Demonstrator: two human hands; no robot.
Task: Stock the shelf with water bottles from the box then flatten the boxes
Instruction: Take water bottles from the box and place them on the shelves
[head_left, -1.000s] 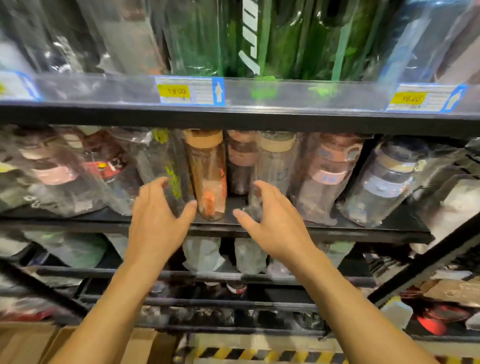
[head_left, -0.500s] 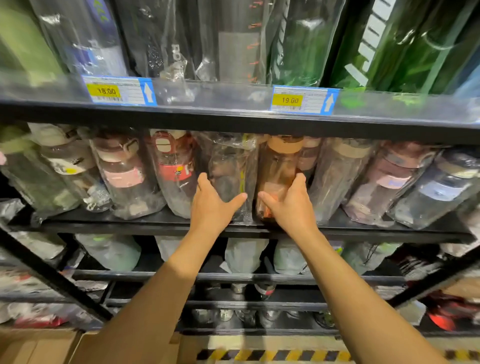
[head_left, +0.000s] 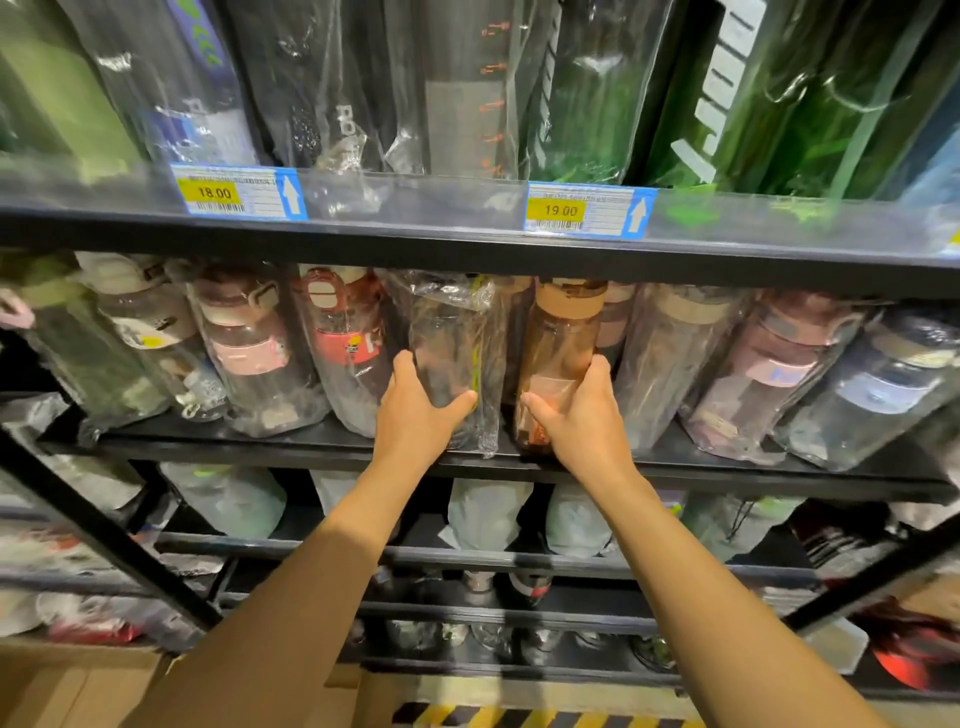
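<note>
Head view, and it's the only one, so here goes. Both arms are reaching up to the middle shelf (head_left: 260, 448), which is carrying a full row of bagged water bottles along its front, most of them leaning a bit.

The left hand (head_left: 415, 415) is gripping the smoky bottle (head_left: 452, 348) low down. Its fingers are curling round the bottle's left side and the thumb is lying across the front, pressing into the crinkly plastic bag. The right hand (head_left: 584, 423) is doing the mirror of that on the orange bottle (head_left: 558, 343) just beside it: thumb on the front left, fingers wrapping round the right side. Both bottles are standing on the shelf board, near the middle of the row, with a narrow gap between them.

To the left, a red-banded bottle (head_left: 345, 345) is sitting right against the smoky one, and a pink-banded bottle (head_left: 249, 353) is leaning next to that.

Up top, a shelf of tall green bottles (head_left: 779, 93) is showing two price tags, 18.00 (head_left: 236, 193) and 19.00 (head_left: 587, 210). A cardboard box (head_left: 62, 680) is peeking in at the bottom left.
</note>
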